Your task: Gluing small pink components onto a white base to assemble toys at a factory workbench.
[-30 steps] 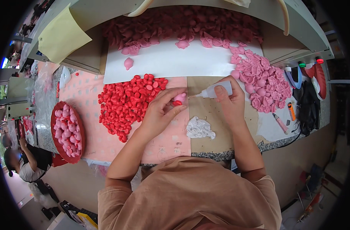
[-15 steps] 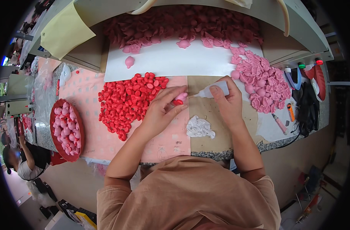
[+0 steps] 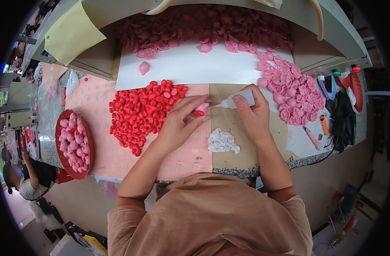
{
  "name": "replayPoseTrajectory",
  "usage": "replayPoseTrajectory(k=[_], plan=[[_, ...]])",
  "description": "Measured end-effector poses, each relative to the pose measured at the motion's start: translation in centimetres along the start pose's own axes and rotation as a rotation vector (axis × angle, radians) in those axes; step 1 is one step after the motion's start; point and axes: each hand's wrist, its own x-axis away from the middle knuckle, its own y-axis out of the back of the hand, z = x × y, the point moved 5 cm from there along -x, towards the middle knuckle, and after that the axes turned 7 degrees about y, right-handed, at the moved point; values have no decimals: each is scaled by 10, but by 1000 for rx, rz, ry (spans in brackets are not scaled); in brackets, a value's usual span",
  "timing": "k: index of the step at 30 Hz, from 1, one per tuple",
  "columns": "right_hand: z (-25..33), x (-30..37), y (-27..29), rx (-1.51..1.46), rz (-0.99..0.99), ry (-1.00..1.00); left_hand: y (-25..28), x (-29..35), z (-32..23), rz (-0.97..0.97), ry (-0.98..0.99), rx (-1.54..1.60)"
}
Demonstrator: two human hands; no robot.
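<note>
Between the fingertips of my left hand [image 3: 181, 118] is a small pink rounded piece [image 3: 202, 107] with a red part [image 3: 198, 113] against it. My right hand [image 3: 255, 112] is closed round a translucent white squeeze bottle [image 3: 239, 100], tilted so its thin nozzle points left at the pink piece. The nozzle tip is at or very near that piece; whether they touch I cannot tell. Beside my left hand spreads a heap of glossy red pieces [image 3: 139, 113]. A crumpled white cloth [image 3: 222, 141] lies between my forearms.
A red basket [image 3: 89, 147] of pink-and-red pieces stands at the left. Pink pieces [image 3: 291, 91] are heaped at the right, more [image 3: 195, 30] under the overhanging grey housing [image 3: 344, 40]. An orange cutter [image 3: 324, 124] and a tube [image 3: 311, 138] lie far right. Another person [image 3: 30, 179] is at far left.
Both hands keep almost the same pose, the bottle's nozzle still at the pink piece. No other clear movement shows.
</note>
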Motion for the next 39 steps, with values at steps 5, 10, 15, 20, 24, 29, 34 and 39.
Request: replayPoseTrajectory(k=[5,10,15,20,24,29,34,39], plan=[[1,0,0,-1,10,7,0,0,0,2,16,19],[0,1,1,37,24,25,0,0,-1,2,19,12],[4,2,1,66,32,38,0,0,0,-1,16,2],[7,2,0,96,40,64,-1,-1,2,-4,24,9],[6,3,0,105,38,87,-1,0,2,-10,17,7],[8,4,-1,103,35,81,-1,0,3,-12,17,11],[8,3,-1,110,37,99,-1,0,3,-10,23,9],[9,4,-1,127,35,118,-1,0,3,-15,18,5]])
